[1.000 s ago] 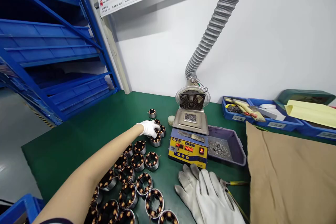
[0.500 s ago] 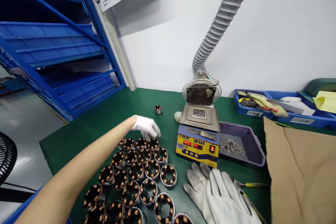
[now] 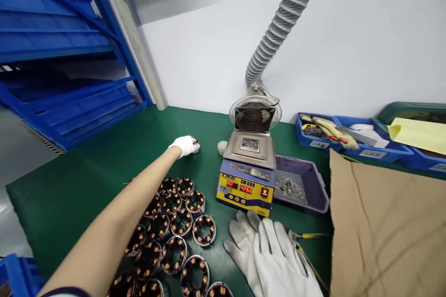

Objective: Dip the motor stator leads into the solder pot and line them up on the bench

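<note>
Now the gloved left hand (image 3: 185, 145) stretches far across the green mat (image 3: 87, 181), fingers curled over a lone stator (image 3: 195, 144) near the back wall, left of the solder pot (image 3: 248, 167), while the right hand (image 3: 275, 260) rests flat, fingers spread.

1 head-worn view, looking forward and down over the green worktop (image 3: 87, 181), facing the white wall (image 3: 348, 46), left arm stretching away from the lens, stators (image 3: 181, 222) close below, solder pot (image 3: 248, 167) mid-distance
</note>
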Demonstrator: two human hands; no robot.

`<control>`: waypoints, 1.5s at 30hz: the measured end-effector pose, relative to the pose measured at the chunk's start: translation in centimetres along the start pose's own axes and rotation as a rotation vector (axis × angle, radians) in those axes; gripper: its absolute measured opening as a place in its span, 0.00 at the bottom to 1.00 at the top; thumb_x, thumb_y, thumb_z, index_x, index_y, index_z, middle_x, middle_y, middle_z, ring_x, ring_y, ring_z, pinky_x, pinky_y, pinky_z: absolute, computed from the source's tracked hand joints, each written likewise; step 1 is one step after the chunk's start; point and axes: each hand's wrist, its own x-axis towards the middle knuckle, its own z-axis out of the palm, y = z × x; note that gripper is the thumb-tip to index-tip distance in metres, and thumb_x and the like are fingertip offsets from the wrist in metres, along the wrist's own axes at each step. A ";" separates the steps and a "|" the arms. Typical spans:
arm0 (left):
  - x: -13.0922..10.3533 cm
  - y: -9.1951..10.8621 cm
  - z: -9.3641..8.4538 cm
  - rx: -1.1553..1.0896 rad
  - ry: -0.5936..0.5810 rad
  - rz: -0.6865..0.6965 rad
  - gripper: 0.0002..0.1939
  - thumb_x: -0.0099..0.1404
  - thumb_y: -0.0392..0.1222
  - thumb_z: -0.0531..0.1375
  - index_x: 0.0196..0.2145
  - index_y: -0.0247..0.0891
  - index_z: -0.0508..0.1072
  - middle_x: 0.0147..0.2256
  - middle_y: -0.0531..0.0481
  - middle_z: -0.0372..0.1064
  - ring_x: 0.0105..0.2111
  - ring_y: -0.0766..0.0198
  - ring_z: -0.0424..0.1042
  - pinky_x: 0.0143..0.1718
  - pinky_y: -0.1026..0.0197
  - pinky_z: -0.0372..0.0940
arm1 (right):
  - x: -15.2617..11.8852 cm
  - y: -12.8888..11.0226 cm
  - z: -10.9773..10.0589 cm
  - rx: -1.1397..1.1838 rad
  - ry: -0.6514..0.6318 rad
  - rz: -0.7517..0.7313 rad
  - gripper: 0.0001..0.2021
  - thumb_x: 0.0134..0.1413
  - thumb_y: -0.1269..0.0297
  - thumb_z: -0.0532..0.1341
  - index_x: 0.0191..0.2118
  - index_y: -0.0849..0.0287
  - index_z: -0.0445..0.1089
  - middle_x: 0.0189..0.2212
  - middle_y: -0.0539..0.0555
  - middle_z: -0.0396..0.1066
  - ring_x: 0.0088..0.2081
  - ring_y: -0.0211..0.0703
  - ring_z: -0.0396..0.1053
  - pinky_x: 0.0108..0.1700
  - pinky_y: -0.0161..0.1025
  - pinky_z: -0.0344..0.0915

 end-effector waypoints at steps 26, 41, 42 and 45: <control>-36.1 12.7 10.9 -0.106 0.112 0.249 0.17 0.58 0.42 0.63 0.46 0.43 0.70 0.57 0.40 0.60 0.59 0.40 0.53 0.57 0.36 0.54 | -12.4 -7.1 3.7 0.300 0.038 0.468 0.19 0.49 0.50 0.60 0.41 0.60 0.69 0.37 0.56 0.73 0.35 0.46 0.70 0.41 0.42 0.67; -39.8 13.4 14.0 -0.412 0.130 0.356 0.18 0.55 0.37 0.63 0.45 0.42 0.71 0.54 0.37 0.64 0.52 0.48 0.66 0.50 0.49 0.66 | -15.1 -11.4 1.1 0.017 -0.188 0.338 0.06 0.48 0.62 0.59 0.27 0.57 0.70 0.26 0.50 0.70 0.30 0.41 0.65 0.35 0.36 0.63; -40.1 13.3 13.9 -0.488 0.140 0.378 0.17 0.57 0.39 0.62 0.46 0.43 0.71 0.55 0.37 0.63 0.53 0.47 0.65 0.51 0.49 0.65 | -15.3 -12.0 1.0 0.003 -0.187 0.310 0.05 0.48 0.62 0.59 0.26 0.56 0.70 0.26 0.50 0.69 0.30 0.41 0.65 0.34 0.36 0.62; -40.6 13.1 14.1 -0.887 0.129 0.451 0.14 0.59 0.57 0.57 0.36 0.47 0.74 0.52 0.43 0.66 0.51 0.49 0.66 0.50 0.50 0.66 | -15.5 -13.3 1.0 -0.024 -0.197 0.163 0.09 0.48 0.63 0.60 0.20 0.56 0.69 0.22 0.50 0.67 0.27 0.39 0.63 0.33 0.36 0.61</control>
